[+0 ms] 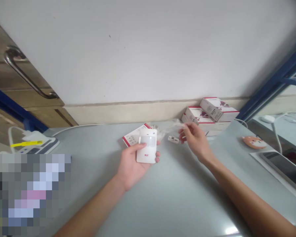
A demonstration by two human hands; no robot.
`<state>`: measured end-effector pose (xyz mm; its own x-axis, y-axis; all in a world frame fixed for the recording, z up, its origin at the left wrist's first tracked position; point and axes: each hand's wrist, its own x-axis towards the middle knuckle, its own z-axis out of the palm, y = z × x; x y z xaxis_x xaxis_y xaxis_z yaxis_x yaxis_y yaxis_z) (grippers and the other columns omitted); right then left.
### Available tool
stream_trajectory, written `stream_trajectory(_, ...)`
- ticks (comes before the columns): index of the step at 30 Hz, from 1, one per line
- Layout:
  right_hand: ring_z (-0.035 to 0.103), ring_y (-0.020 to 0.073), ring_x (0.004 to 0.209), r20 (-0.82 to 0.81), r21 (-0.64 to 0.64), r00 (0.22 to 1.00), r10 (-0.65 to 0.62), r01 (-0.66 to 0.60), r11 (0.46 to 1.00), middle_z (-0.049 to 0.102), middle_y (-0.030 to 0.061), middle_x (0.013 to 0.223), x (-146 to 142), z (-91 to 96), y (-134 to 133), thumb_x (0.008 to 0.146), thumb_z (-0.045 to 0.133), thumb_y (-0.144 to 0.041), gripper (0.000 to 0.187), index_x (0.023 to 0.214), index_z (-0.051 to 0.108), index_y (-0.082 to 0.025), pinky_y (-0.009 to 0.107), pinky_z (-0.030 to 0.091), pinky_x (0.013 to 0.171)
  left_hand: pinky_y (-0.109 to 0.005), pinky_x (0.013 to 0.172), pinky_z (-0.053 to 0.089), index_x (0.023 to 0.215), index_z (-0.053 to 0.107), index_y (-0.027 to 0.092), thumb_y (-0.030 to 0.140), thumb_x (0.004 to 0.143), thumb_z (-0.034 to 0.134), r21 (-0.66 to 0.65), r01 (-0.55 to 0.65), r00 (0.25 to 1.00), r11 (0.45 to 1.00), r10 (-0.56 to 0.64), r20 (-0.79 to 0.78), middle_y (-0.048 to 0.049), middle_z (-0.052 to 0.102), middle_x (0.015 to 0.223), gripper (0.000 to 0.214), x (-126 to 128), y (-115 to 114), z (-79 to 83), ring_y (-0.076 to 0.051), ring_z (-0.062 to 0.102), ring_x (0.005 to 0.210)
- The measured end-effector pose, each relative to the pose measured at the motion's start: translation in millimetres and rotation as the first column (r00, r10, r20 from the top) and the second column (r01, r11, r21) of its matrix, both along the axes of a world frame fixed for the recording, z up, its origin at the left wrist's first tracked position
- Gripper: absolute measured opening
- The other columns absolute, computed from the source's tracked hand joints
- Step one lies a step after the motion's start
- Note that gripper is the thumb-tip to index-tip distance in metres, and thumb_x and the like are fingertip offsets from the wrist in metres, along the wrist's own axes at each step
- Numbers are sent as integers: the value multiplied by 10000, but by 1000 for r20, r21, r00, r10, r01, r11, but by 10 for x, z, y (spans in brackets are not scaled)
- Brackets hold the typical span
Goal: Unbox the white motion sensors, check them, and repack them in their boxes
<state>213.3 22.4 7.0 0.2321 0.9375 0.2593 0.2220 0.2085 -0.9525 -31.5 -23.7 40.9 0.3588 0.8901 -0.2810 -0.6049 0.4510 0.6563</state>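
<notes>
My left hand [132, 161] is wrapped round a white motion sensor [147, 153], its thumb on the front face and fingertips showing at the right edge. The sensor is held upright above the table, with a small red mark near its lower end. Off to the right, my right hand [193, 138] pinches a clear plastic bag [171, 127] between thumb and fingers. Just left of that hand lies a small white bracket [173, 139] on the table. Behind the sensor, partly covered by it, is a red and white box [133, 134].
Several white and red boxes [213, 113] are stacked against the wall at the back right. An orange animal-faced item [254, 142] and a dark-screened tablet-like device [286, 168] lie at the right. A power strip [48, 144] with plugs and cables sits at the left. The grey table [162, 204] meets the wall.
</notes>
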Motion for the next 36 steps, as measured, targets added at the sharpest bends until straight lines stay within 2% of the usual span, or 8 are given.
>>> stream_trajectory(3,680,153,676,-260,28,965,-29,37,999,736,38,946,-40,89,3,925,678,-574,370,1009,576,-228,305,563,626,-432,778,550,1470,567,225,248,873,628,55,-31,999,998,32,-16,-150,747,1236,601,-26,24,27,-230,687,811)
stream_trajectory(10,716,152,695,-354,-111,931,-85,48,993,701,74,1157,-76,108,-14,876,700,-476,451,1220,544,-229,337,610,681,-424,758,545,1437,575,211,294,902,610,48,-6,998,999,9,-56,-163,723,1262,542,8,-14,32,-230,670,817)
stream_trajectory(14,726,184,727,-104,-108,994,-32,21,994,552,170,1471,-70,92,-88,892,629,-311,816,1605,231,-312,463,631,767,-425,775,538,1379,621,183,405,966,548,39,20,1000,999,-19,-9,-177,714,1276,475,53,-52,64,-244,680,828)
stream_trajectory(17,690,200,801,167,45,983,-80,73,996,358,209,1631,-110,49,-140,904,599,-267,818,1634,233,-318,493,606,819,-429,812,528,1381,612,136,353,966,517,1,39,999,999,-39,24,-201,719,1253,479,102,-83,67,-274,707,852)
stream_trajectory(20,619,194,797,257,159,963,-84,43,986,504,169,1482,-187,37,-194,950,574,-303,544,1485,479,-276,443,572,810,-428,791,512,1367,607,104,285,936,493,-27,50,998,998,-49,36,-216,741,1177,482,139,-105,32,-297,716,809)
stream_trajectory(23,543,167,709,106,20,978,179,-182,983,675,75,1081,-273,83,-259,1017,538,-412,274,1214,632,-248,364,513,725,-424,733,497,1328,622,88,261,903,465,-37,56,998,998,-55,26,-216,759,1076,485,151,-110,-16,-307,706,742)
stream_trajectory(29,495,151,657,-254,-192,842,475,-526,829,551,-25,703,-389,169,-357,1031,525,-591,397,1064,674,-224,308,407,664,-440,681,490,1310,632,85,273,879,448,4,76,997,997,-76,20,-210,760,1061,506,157,-112,-103,-323,703,718)
stream_trajectory(36,365,116,593,-295,-203,921,256,-322,925,447,-41,648,-314,170,-283,936,700,-596,399,881,748,-204,285,300,569,-411,691,488,1280,606,115,325,921,451,61,178,984,982,-177,-29,-204,759,1093,444,215,-208,-181,-278,695,713)
